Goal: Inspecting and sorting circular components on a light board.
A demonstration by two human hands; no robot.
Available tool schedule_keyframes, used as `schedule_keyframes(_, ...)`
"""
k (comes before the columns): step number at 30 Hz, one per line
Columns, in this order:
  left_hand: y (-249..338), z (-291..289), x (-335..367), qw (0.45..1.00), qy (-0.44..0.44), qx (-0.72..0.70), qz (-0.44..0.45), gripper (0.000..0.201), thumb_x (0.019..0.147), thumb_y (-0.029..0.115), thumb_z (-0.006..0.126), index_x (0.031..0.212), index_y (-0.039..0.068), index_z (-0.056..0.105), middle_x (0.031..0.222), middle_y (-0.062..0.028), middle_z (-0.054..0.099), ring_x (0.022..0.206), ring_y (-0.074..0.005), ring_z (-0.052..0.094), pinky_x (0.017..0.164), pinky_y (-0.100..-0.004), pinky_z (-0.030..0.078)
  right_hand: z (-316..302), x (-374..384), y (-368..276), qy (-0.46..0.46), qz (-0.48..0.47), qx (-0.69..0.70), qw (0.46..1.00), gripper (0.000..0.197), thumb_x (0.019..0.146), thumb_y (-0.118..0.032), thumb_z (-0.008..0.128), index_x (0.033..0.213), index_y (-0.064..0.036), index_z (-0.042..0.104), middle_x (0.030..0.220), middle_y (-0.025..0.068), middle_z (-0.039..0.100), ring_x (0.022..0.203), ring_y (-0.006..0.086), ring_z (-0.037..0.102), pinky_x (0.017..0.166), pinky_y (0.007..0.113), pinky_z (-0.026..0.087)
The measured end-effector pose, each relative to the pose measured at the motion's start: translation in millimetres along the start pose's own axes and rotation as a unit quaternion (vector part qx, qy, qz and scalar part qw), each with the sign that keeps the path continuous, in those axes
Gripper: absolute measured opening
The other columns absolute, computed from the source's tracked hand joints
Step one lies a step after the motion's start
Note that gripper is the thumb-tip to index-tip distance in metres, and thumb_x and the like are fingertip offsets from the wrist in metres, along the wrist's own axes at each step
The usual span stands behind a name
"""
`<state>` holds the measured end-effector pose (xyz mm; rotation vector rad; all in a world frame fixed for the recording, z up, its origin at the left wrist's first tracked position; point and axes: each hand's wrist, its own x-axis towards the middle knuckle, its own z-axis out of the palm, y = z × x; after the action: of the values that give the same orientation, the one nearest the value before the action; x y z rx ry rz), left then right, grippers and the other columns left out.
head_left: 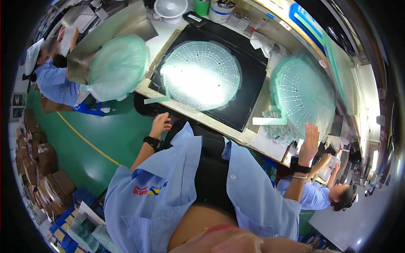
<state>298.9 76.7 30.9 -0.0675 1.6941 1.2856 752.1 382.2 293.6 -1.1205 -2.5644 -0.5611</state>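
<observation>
A round, see-through greenish sheet (202, 55) with rows of small dots lies on a black mat (253, 76) in the middle of the bench, glare across its centre. Its narrow tail (157, 100) sticks out over the near left edge. My left hand (160, 125) hangs just off the bench edge below that tail, fingers loosely bent and holding nothing. At the right, a pile of similar round sheets (301, 90) with stacked tails (274, 122) rests on the bench. My right hand (310, 141) is raised at its near edge, fingers stretched out; whether they touch it I cannot tell.
Another pile of round sheets (118, 67) stands at the left by a metal panel (114, 29). A small white fan (170, 8), a phone (195, 19) and a white tub (220, 12) line the back. Co-workers sit at left (57, 82) and right (314, 195). Cardboard boxes (55, 187) are stacked at left.
</observation>
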Motion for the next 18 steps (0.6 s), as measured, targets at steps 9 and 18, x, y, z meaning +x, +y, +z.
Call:
schedule_keyframes(9,17.9,85.2,11.2,0.993,0.014,0.088,-0.074,0.086,0.082,0.080,0.038,0.115,0.004,0.060,0.094,-0.0137,0.067,0.073,-0.0209,0.061,0.051,-0.0269,0.039,71.3,-23.5,61.4,-0.085,0.092,-0.002,0.992,0.075,0.076,0.013,0.042,0.144,-0.0185,0.041,0.147,0.0140,0.040,0.138,0.0343,0.033,0.115,0.049,0.021)
schedule_keyframes(18,-5.5,68.2,-5.9,0.996,-0.027,0.026,-0.086,0.098,0.078,0.086,0.034,0.128,0.003,0.052,0.112,-0.0120,0.065,0.076,-0.0144,0.062,0.058,-0.0233,0.040,63.7,-13.3,95.1,-0.075,0.105,-0.036,0.991,0.083,0.076,0.015,0.039,0.149,-0.0222,0.034,0.151,0.0212,0.030,0.140,0.0374,0.028,0.116,0.048,0.021)
